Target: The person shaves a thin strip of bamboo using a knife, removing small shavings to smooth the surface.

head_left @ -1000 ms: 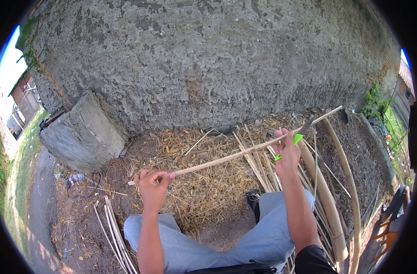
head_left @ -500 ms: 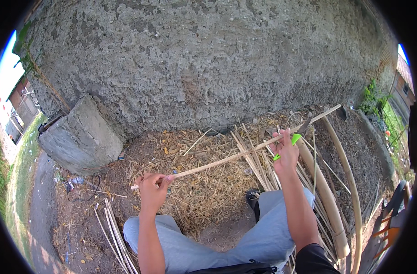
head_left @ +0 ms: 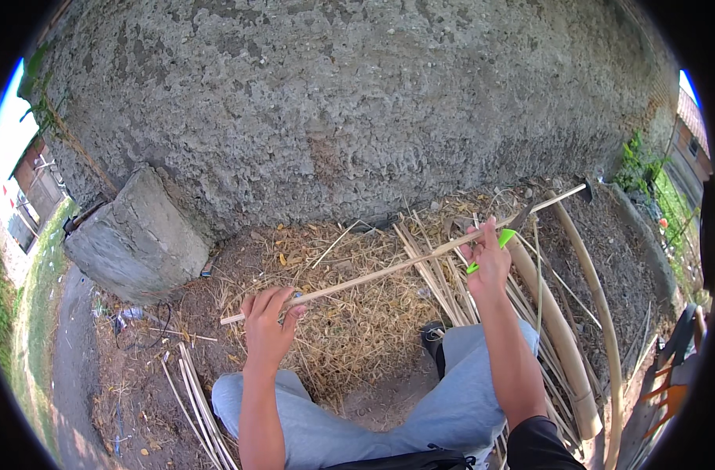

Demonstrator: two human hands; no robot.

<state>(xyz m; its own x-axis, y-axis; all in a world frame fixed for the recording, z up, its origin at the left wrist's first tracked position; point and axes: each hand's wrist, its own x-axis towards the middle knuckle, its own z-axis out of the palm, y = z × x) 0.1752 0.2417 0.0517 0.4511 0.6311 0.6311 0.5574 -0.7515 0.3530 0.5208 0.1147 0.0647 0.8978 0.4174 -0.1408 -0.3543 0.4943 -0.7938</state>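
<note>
A long, pale bamboo strip (head_left: pixel 373 274) slants across in front of me, its left end lower than its right. My left hand (head_left: pixel 269 321) is closed over the strip near the left end, fingers bent across the top and the thumb somewhat apart. At the right, my right hand (head_left: pixel 489 254) grips a knife with a bright green handle (head_left: pixel 506 238); its dark curved blade (head_left: pixel 520 219) lies against the strip. The fingers of that hand also steady the strip, which runs on past them up to the right.
Cut bamboo strips (head_left: pixel 429 274) and a thick bamboo pole (head_left: pixel 557 337) lie on my right, beside a thinner curved pole (head_left: pixel 596 298). More strips (head_left: pixel 197 399) lie on the left. Shavings (head_left: pixel 357 329) cover the ground before a rough wall (head_left: pixel 357 117). A concrete block (head_left: pixel 142 235) stands left.
My left hand's fingers have lifted and loosened, with the thumb moved away from the strip. The strip has shifted slightly to the left. My right hand stays nearly in place with the knife.
</note>
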